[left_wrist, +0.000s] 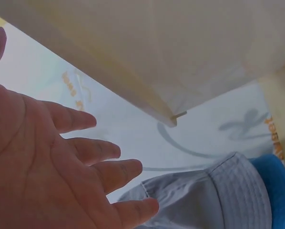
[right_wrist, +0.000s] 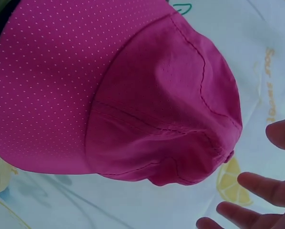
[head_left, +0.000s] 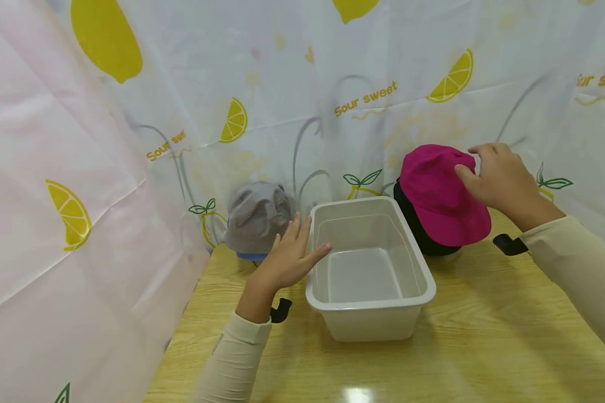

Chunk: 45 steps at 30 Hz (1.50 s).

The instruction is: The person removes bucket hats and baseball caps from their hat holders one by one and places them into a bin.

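A light beige plastic bin stands on the wooden table between two stacks of hats. My left hand is spread beside the bin's left rim, fingers straight and the palm bare in the left wrist view. Just behind it sits a grey bucket hat over a blue one. To the right of the bin, a magenta cap with a dotted brim lies on top of a black hat. My right hand hovers by the cap's crown, fingers parted; the right wrist view shows a gap between them.
Behind the table hangs a white curtain with lemon prints, and another sheet closes off the left side. The wooden tabletop extends in front of the bin and to its right.
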Each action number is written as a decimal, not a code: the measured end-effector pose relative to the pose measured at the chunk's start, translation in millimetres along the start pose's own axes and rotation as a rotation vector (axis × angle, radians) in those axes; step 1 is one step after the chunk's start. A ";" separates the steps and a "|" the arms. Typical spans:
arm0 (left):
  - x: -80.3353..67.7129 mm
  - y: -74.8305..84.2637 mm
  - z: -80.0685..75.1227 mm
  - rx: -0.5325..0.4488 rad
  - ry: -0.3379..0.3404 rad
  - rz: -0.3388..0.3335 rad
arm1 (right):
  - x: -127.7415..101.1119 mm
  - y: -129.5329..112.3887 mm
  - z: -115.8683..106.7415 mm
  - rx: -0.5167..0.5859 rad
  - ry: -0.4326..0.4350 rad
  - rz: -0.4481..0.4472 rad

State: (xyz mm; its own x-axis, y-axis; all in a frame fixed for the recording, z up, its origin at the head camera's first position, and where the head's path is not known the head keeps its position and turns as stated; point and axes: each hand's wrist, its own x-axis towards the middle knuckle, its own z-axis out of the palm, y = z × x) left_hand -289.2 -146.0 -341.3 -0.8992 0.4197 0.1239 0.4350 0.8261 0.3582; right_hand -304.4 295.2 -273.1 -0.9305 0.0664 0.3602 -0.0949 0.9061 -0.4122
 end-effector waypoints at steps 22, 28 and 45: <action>7.5 -12.8 19.3 -0.222 -0.004 0.054 | 31.9 8.6 3.4 -0.012 0.002 0.046; 7.4 -16.2 25.2 -0.335 0.014 0.125 | 36.1 15.4 5.4 0.007 0.008 0.043; 5.3 -14.9 30.9 -0.356 0.069 0.105 | 43.7 19.7 15.5 0.038 0.043 0.009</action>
State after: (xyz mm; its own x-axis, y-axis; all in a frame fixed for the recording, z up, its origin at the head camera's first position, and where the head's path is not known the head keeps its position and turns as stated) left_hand -298.9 -144.4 -374.6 -0.8570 0.4586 0.2349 0.4919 0.5926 0.6379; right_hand -352.4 309.4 -278.5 -0.9152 0.0929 0.3920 -0.1011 0.8889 -0.4468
